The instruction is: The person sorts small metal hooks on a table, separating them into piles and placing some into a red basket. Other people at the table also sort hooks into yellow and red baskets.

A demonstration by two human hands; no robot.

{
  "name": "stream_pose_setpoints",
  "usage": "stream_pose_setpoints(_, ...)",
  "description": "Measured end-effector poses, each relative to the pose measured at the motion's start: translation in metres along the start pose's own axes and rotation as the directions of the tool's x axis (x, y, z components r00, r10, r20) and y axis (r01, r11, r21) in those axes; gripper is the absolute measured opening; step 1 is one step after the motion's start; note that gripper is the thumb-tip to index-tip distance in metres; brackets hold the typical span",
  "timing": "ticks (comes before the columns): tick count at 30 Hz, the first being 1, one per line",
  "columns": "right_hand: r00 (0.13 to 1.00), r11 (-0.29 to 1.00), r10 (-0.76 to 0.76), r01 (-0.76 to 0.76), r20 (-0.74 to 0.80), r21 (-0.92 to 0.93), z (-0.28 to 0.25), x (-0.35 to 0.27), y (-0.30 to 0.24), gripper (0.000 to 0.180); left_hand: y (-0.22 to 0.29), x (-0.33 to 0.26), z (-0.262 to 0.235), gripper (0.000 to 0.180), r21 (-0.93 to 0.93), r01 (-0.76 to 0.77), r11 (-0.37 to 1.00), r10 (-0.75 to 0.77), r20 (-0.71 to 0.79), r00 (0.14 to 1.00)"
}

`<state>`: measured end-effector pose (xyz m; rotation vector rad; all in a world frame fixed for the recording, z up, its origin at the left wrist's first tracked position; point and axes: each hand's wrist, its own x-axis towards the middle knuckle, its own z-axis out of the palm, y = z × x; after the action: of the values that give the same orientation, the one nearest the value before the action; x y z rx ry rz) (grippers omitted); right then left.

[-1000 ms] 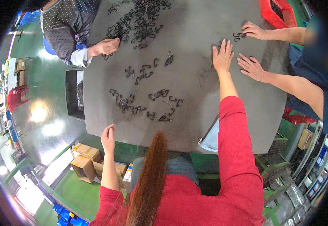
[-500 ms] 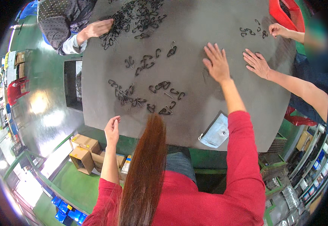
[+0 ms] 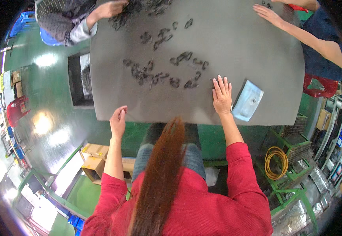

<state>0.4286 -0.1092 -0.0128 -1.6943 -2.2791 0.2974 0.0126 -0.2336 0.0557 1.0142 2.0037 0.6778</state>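
Note:
My right hand point(image 3: 222, 96) lies flat on the grey table point(image 3: 159, 106), fingers stretched out, palm down. A small dark sliver point(image 3: 212, 83) shows beside its fingertips; whether the hand covers more of it is hidden. Just right of that hand is a light blue face mask point(image 3: 249, 100). At the table's near edge my left hand point(image 3: 118, 122) is curled with thumb and forefinger drawn together, and nothing shows between them. Between and beyond my hands lie scattered small black hook-shaped clips point(image 3: 145, 74), with more of them point(image 3: 184, 57) toward the middle; they are blurred.
At the far left a co-worker's hand point(image 3: 112, 8) reaches into a dense pile of black clips point(image 3: 147, 6). Another person's hand point(image 3: 268, 14) rests at the far right near a few clips. Cardboard boxes point(image 3: 96, 157) stand below left, a yellow hose coil point(image 3: 276, 163) below right.
My right hand has drawn back toward me from farther out on the table, passing to the left of the mask. My left hand stays near the edge. The view has shifted.

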Motion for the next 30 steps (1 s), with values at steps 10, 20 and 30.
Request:
stream_pose_setpoints(10, 0.979, 0.98, -0.192, 0.186, 0.072, 0.077, 0.058, -0.038, -0.176, 0.046, -0.117, -0.03, -0.091, 0.02, -0.117, 0.03, 0.993, -0.039, -0.072, 0.997)
stream_pose_setpoints(20, 0.844, 0.824, -0.536, 0.513, 0.036, 0.242, 0.155, 0.057, -0.403, 0.041, -0.199, -0.102, -0.17, 0.021, -0.173, 0.211, 0.962, -0.253, -0.274, 0.928)
stream_pose_setpoints(30, 0.811, 0.727, -0.58, 0.556, -0.071, 0.403, 0.2, 0.128, -0.545, 0.036, -0.243, -0.142, -0.191, 0.021, -0.391, 0.305, 0.868, -0.447, -0.351, 0.823)
